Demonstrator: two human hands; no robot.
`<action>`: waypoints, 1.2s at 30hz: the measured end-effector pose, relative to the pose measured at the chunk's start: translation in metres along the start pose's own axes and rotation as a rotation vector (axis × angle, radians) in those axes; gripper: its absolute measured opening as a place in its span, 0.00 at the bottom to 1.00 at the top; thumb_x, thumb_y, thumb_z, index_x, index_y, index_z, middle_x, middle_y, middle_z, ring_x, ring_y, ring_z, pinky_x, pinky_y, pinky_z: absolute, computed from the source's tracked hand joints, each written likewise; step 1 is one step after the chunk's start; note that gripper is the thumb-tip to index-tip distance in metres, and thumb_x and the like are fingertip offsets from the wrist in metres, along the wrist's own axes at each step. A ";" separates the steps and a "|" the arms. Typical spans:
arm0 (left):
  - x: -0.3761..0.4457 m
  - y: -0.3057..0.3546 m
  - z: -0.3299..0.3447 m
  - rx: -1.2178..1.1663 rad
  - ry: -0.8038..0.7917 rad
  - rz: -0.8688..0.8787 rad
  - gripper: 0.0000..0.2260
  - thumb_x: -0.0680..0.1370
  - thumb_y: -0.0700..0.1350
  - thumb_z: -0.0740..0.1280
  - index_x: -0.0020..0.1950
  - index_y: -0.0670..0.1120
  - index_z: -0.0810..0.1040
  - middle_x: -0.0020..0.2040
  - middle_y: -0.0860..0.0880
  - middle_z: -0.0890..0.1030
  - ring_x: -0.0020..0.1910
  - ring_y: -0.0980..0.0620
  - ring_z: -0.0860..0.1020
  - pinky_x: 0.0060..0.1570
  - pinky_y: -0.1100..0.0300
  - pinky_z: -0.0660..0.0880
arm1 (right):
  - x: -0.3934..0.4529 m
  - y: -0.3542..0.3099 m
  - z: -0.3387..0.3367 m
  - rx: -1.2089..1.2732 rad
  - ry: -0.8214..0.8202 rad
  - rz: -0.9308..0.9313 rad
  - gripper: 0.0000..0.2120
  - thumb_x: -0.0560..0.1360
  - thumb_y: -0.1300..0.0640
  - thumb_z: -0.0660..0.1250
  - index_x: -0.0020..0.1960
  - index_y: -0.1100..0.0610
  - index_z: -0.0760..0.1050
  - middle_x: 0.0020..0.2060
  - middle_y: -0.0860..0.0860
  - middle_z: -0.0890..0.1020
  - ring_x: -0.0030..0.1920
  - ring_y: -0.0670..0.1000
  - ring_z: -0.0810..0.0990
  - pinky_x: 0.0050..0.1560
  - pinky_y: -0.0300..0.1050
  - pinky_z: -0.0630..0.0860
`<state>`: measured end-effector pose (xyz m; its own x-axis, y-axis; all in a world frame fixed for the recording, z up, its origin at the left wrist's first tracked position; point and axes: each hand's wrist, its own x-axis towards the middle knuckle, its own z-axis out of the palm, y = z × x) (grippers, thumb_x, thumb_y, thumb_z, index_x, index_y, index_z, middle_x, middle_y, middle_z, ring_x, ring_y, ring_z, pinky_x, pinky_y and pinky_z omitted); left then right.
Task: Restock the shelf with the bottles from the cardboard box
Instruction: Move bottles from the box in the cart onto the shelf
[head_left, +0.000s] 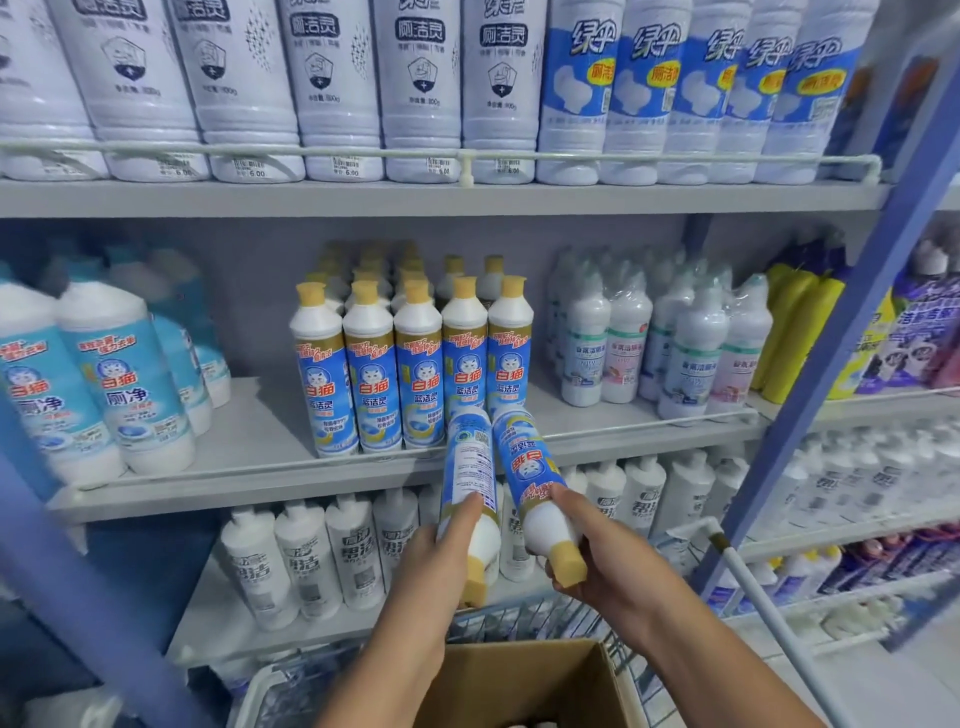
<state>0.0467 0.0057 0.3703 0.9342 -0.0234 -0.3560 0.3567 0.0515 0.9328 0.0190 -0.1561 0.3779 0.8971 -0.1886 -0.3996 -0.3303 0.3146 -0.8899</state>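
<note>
Grey metal shelf (270, 462) at middle height, fronted by a thin white wire rail (649, 423); taken as the landmark. Standing on it at centre, a packed block of white plastic bottles with blue labels and yellow caps (395, 364), five across the front and more rows behind. Bare shelf open left of that block; little room right of it before the shrink-wrapped white bottles (691, 353). Below the shelf and nearest the camera, an open brown cardboard box (524, 680) resting in a wire cart (571, 618).

In front of the shelf's lip, two more bottles, held tilted with bases toward the rail and caps toward the body, probably to lift the bases over the rail first. Left hand (431, 561) wrapped around the back-label bottle (470, 483); right hand (597, 551) closed on the neck of the front-label bottle (530, 467). Both bases just at the rail, overlapping the front row. Rail edge likely to catch a low base; front row apparently full, so the open stretch left of the block looks the easier landing.
</note>
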 end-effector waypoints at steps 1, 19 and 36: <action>0.003 0.000 0.001 -0.006 -0.006 -0.006 0.18 0.74 0.62 0.69 0.52 0.48 0.81 0.45 0.45 0.85 0.42 0.47 0.83 0.40 0.53 0.80 | 0.002 0.000 -0.001 -0.005 -0.008 0.002 0.20 0.76 0.43 0.69 0.54 0.60 0.83 0.38 0.55 0.85 0.32 0.49 0.78 0.37 0.44 0.73; 0.022 0.017 0.010 -0.075 -0.068 0.042 0.13 0.77 0.50 0.71 0.57 0.43 0.81 0.49 0.42 0.85 0.38 0.47 0.85 0.43 0.49 0.84 | 0.026 -0.011 -0.002 -0.099 -0.229 -0.161 0.23 0.77 0.48 0.71 0.70 0.47 0.71 0.54 0.57 0.84 0.39 0.56 0.78 0.42 0.49 0.78; 0.020 0.013 0.000 0.149 -0.305 0.286 0.42 0.65 0.38 0.79 0.73 0.61 0.66 0.48 0.54 0.87 0.50 0.51 0.85 0.57 0.53 0.80 | 0.027 -0.027 -0.011 -0.352 -0.315 -0.389 0.41 0.73 0.60 0.77 0.74 0.33 0.61 0.50 0.55 0.84 0.42 0.52 0.81 0.49 0.49 0.82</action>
<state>0.0698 0.0058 0.3749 0.9435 -0.3241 -0.0698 0.0582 -0.0454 0.9973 0.0493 -0.1796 0.3885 0.9973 0.0729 0.0058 0.0101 -0.0581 -0.9983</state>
